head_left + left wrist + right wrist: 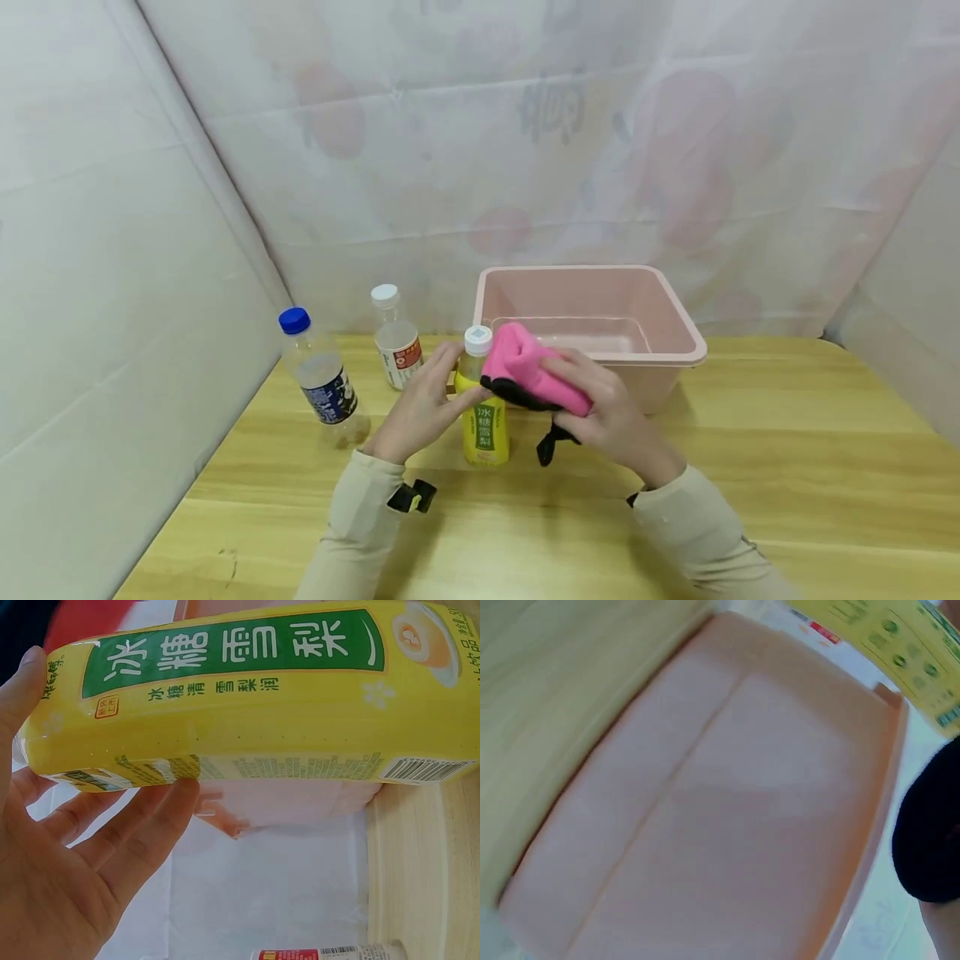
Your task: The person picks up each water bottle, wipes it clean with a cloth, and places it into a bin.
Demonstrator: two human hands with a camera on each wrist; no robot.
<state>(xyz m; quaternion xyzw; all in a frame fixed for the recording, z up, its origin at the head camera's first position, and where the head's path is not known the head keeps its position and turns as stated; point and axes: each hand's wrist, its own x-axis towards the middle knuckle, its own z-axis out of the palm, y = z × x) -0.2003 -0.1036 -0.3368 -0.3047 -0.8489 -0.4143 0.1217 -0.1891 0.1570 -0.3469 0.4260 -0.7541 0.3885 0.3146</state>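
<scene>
A yellow drink bottle (483, 417) with a white cap and a green label panel stands upright in front of the pink bin. My left hand (427, 404) holds it near the neck. In the left wrist view its thumb lies at the upper end of the bottle (247, 712) and the fingers reach along the far side. My right hand (611, 408) grips a bright pink fabric piece (536, 371) with a black edge and a hanging black strap, close beside the bottle's neck. Only a black part (934, 825) of the fabric shows in the right wrist view.
A pink plastic bin (592, 362) stands behind the hands. To the left are a clear bottle with a blue cap (330, 392) and a clear bottle with a white cap (397, 342). The wooden table (810, 467) meets white cloth walls.
</scene>
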